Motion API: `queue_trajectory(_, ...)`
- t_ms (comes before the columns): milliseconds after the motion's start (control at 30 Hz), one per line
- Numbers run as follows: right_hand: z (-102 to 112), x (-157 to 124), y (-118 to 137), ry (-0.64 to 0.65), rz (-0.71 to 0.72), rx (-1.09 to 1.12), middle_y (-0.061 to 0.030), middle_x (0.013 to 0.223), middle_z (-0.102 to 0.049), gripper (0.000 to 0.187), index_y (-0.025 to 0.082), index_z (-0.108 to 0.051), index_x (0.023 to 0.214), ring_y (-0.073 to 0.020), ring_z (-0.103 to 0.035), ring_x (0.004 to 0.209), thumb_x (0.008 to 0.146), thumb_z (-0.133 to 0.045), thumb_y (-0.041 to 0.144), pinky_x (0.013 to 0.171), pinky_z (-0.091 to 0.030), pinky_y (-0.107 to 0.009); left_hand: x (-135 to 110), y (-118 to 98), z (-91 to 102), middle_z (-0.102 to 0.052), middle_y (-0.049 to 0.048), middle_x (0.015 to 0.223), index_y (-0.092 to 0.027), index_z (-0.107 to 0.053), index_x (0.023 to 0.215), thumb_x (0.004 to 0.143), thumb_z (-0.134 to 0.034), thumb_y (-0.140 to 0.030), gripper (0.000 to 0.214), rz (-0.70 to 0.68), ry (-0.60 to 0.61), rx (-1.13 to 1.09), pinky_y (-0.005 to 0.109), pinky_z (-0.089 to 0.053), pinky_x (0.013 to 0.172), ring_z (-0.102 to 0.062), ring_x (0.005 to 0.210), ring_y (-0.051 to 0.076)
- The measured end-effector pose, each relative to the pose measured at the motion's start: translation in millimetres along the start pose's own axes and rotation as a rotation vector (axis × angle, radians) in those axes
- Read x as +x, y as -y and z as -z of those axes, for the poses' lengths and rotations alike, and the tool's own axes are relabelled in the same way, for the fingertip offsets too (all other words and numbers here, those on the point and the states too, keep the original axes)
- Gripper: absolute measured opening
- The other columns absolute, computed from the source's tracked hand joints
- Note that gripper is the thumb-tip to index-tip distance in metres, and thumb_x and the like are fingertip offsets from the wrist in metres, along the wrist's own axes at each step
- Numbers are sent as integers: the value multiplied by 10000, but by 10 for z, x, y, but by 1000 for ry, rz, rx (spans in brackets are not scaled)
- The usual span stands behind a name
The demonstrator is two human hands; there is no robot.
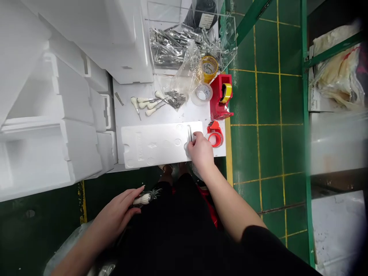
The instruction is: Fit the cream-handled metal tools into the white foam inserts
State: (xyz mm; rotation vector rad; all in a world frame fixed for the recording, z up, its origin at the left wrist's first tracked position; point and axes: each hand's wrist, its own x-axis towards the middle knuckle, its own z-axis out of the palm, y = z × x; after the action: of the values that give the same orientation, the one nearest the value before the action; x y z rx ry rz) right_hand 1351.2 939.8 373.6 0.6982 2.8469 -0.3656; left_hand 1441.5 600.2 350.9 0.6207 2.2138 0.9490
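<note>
My left hand (120, 209) is held low, before my dark clothing, its fingers closed around a white ribbed handle (142, 199) with a tuft of thin, clear-looking strands at its end. On the white table lies a flat white foam lid (155, 143) with moulded marks. My right hand (201, 153) rests at the lid's right end, thumb and index finger pinched beside a narrow greyish groove; what is between them is hidden. Behind the lid lie several white-handled tools (151, 104) with thin metal shafts, next to a pile of small metal pins (176, 99).
A red tape dispenser (217, 97), a smaller orange-red one (215, 134), a clear tape roll (202, 93) and a yellow roll (209, 67) line the right side. Behind stands a clear bin (232, 42) of wrapped metal pieces. White foam boxes (80, 153) are stacked left.
</note>
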Motion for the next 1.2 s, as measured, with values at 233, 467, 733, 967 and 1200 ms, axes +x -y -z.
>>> queue_trajectory(233,-51,-55,76,47,79,-218,-106,953,-624,174,181,-619,1029,-223,-598,813,973,-463,233,687,-408,-317,81,10,149,-619,61,1339,-326,-430,1490,1000,-477,-390,497,-21,-16,1,326,-542,933,-628,1162,231)
queue_trajectory(467,-183,-63,-59,-34,200,-270,-102,1006,-576,205,186,-634,1027,-214,-546,844,990,-439,240,695,-380,-320,201,-58,234,-631,66,1326,-311,-448,1481,990,-492,-387,499,-79,-10,40,352,-545,951,-633,1160,245)
queue_trajectory(733,-149,-54,-88,20,251,-278,-109,1034,-579,178,177,-633,1007,-218,-547,855,974,-467,230,683,-390,-323,347,-231,402,-610,52,1372,-331,-420,1492,1005,-480,-377,492,-156,12,111,366,-526,977,-608,1205,249)
queue_trajectory(967,199,-312,-150,-25,191,227,-105,1095,-606,230,178,-623,1138,-217,-595,906,936,-544,256,788,-479,-337,817,-573,588,-651,72,1282,-269,-465,1414,986,-542,-375,448,-311,86,146,419,-476,1001,-605,1164,252)
queue_trajectory(1200,355,-1104,-292,393,30,1214,-49,1069,-685,367,258,-624,1193,-193,-667,876,858,-708,381,729,-567,-327,1573,-1222,343,-681,43,1127,-224,-554,1220,946,-612,-258,282,-543,143,83,400,-432,949,-612,1034,215)
